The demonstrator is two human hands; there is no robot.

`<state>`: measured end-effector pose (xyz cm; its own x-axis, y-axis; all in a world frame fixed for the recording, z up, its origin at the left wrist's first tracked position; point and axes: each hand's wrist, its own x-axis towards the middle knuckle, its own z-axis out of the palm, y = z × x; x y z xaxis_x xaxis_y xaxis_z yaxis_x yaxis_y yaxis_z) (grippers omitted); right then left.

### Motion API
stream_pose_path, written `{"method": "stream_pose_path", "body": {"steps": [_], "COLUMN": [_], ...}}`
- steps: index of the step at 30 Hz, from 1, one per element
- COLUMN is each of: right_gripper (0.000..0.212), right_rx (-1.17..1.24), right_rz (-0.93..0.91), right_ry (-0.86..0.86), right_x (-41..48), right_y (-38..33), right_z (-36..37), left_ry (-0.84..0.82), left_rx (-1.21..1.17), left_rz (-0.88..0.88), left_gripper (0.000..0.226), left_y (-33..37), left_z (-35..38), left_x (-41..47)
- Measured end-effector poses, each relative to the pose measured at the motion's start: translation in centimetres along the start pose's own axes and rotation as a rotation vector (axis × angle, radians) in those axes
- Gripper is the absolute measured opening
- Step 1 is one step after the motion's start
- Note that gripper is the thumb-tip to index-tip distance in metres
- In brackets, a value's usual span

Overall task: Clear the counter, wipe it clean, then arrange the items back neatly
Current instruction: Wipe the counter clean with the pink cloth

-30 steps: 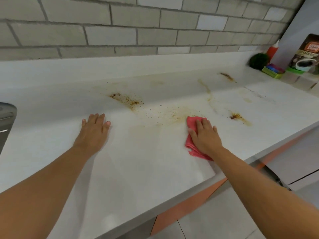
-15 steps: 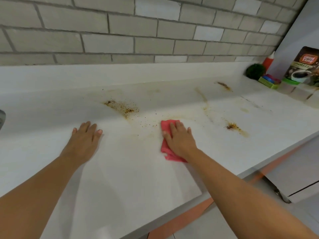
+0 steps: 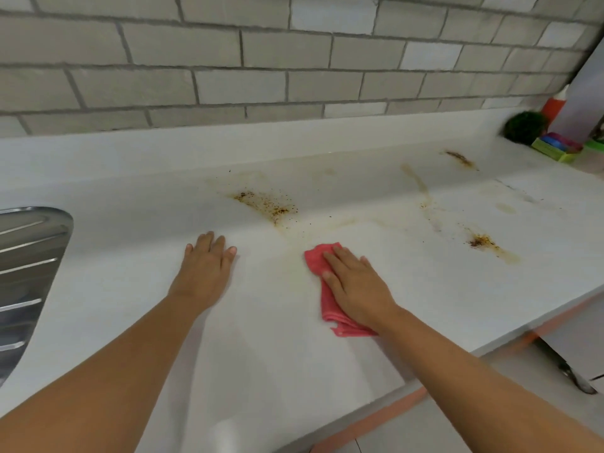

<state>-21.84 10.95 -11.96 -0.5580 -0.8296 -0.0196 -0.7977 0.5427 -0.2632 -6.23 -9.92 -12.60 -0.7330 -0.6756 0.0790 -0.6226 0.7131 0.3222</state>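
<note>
A white counter [image 3: 268, 361] runs under a grey brick wall. My right hand [image 3: 354, 284] presses flat on a folded red cloth [image 3: 318, 260] near the middle of the counter. Left of it, my left hand [image 3: 204, 268] rests flat on the bare surface with straight fingers. Brown speckled stains lie beyond the cloth: one patch [image 3: 268, 204] at the back centre, another [image 3: 483, 241] to the right, a streak [image 3: 418, 183] and a small smear [image 3: 461, 158] further back.
A steel sink drainer [image 3: 29, 256] sits at the left edge. At the far right corner stand a green scrubber ball [image 3: 524, 127], a red bottle [image 3: 554, 106] and coloured sponges [image 3: 557, 148]. The counter's front edge runs diagonally at the right, with cabinet fronts below.
My right hand has slid the red cloth leftward across the counter, and the speckled marks it passed over are fainter. My left hand stays flat. The view shifted left, showing the sink drainer.
</note>
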Motion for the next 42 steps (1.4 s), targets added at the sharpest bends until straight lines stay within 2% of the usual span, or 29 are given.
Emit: {"method": "stream_pose_path", "body": {"steps": [3,5,7,11,13,16,18,19,21,25,27,31,33,35,36,37,39,40,42], "right_gripper": [0.054,0.054,0.052,0.056,0.061,0.047,0.047,0.048,0.048,0.046,0.045,0.045,0.046,0.046,0.044,0.043,0.040,0.040,0.052], "right_rx": [-0.072,-0.080,-0.035,0.118,0.181,0.138,0.051,0.026,0.026,0.090,0.160,0.172,0.398,0.761,0.840,0.804,0.498,0.343,0.143], "right_rz": [0.202,0.216,0.100,-0.264,-0.309,-0.094,0.068,0.093,0.019,-0.300,-0.315,-0.037,-0.011,0.024,0.059,0.092,0.208,0.285,0.412], "right_ry": [0.009,0.029,0.028,0.009,0.010,0.059,0.075,0.076,0.057,0.017,-0.011,0.060,0.026,-0.048,-0.029,0.026,0.116,0.097,-0.055], "right_x": [4.7,7.4,8.1,2.6,1.1,4.0,6.9,8.1,8.9,4.1,3.1,5.9,6.4,6.1,6.0,6.0,6.6,6.8,6.7], "right_y": [1.3,-0.2,-2.9,-5.8,-4.4,-1.9,-2.9,-4.2,-7.8,-12.1,-11.0,-11.3,-13.7,-14.6,-13.9,-12.6,-8.8,-6.9,-3.7], "right_z": [-0.5,0.0,0.6,1.9,1.6,1.0,0.9,1.2,1.9,3.8,3.7,2.5,2.2,1.5,1.0,0.4,-1.1,-2.0,-3.4], "left_ry": [-0.007,-0.011,0.004,0.181,0.189,0.154,0.132,0.122,0.113,0.103,0.105,0.207,0.192,0.178,0.154,0.102,-0.028,-0.069,-0.079], "left_rx": [-0.002,0.013,-0.116,-0.740,-0.952,-1.136,-1.199,-1.231,-1.323,-1.470,-1.423,-1.205,-1.089,-0.838,-0.674,-0.502,-0.162,-0.032,0.076], "left_rz": [-0.007,-0.002,-0.015,-0.149,-0.222,-0.262,-0.266,-0.267,-0.262,-0.293,-0.307,-0.293,-0.259,-0.208,-0.168,-0.121,-0.051,-0.037,-0.014], "left_gripper": [0.051,0.052,0.052,0.049,0.049,0.053,0.055,0.056,0.056,0.053,0.045,0.028,0.029,0.033,0.036,0.040,0.054,0.060,0.061], "left_y": [-0.1,-0.1,-0.1,-0.8,-1.4,-2.0,-2.1,-2.1,-2.3,-3.4,-3.9,-4.3,-3.4,-1.8,-0.8,0.4,2.7,3.6,3.7], "left_z": [0.1,0.3,0.2,-1.1,-1.6,-1.9,-2.0,-2.1,-2.4,-3.9,-4.7,-5.8,-5.6,-5.0,-4.4,-3.5,-1.2,-0.2,0.8], "left_x": [0.0,0.0,0.0,-0.5,-0.6,-0.5,-0.4,-0.3,-0.1,0.2,0.0,-0.1,0.0,-0.1,-0.1,-0.3,-1.4,-2.0,-2.2]}}
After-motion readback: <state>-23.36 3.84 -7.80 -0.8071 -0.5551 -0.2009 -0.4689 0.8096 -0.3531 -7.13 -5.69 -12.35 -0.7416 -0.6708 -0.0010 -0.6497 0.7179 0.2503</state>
